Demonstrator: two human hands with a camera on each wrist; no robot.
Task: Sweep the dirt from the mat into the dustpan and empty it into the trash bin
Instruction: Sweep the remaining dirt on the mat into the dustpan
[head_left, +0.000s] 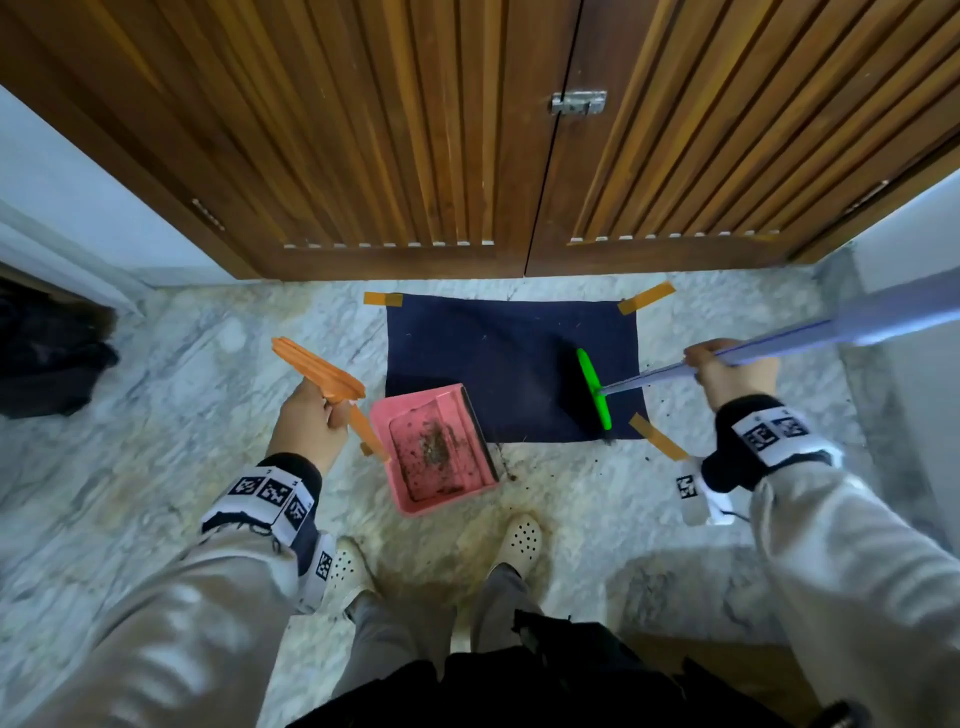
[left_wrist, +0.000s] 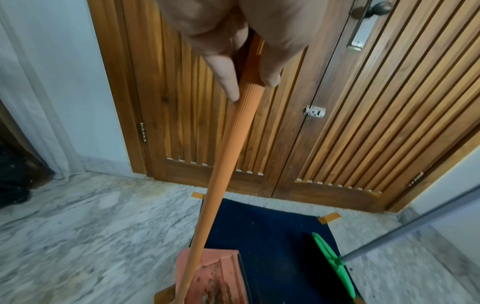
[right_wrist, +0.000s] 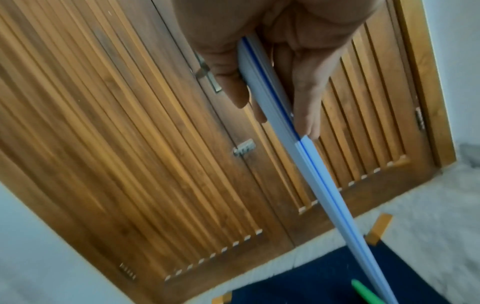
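A dark blue mat (head_left: 498, 353) lies taped to the marble floor before the wooden doors. The pink dustpan (head_left: 441, 452) rests over the mat's near left corner with brown dirt inside it. My left hand (head_left: 311, 415) grips its long orange handle (left_wrist: 228, 156). My right hand (head_left: 727, 369) holds the pale grey broom handle (right_wrist: 291, 135). The green broom head (head_left: 595, 387) stands on the mat's right side, apart from the pan. Dirt specks (head_left: 654, 457) lie on the floor near the mat's near right corner. No trash bin shows.
Closed wooden double doors (head_left: 467, 130) stand just behind the mat, with white walls on both sides. A dark bundle (head_left: 47, 353) sits on the floor at the far left. My feet in white clogs (head_left: 519, 540) stand just behind the dustpan. Orange tape (head_left: 644, 297) holds the mat's corners.
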